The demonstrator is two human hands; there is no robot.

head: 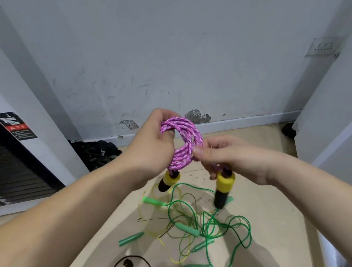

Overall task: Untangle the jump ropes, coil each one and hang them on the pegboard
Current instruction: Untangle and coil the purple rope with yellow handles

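**Pink rope coiled up, centre frame**

Left hand [150, 152] gripped the braided pink-and-white rope coil [182, 141] at its top, and right hand [225, 160] pinched its lower side. Chunky yellow-and-black handles [223, 188] dangled underneath. Thin glossy green cords [205, 225] lay tangled on the beige floor [271, 221], lower centre. Black warning sticker [16, 126] mid left, text too blurry.

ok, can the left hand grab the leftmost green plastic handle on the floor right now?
Probably not yet: the left hand grips the pink braided rope coil, which the right hand pinches. The green plastic handle lies uncovered on the floor, so the way looks free once the coil is released.
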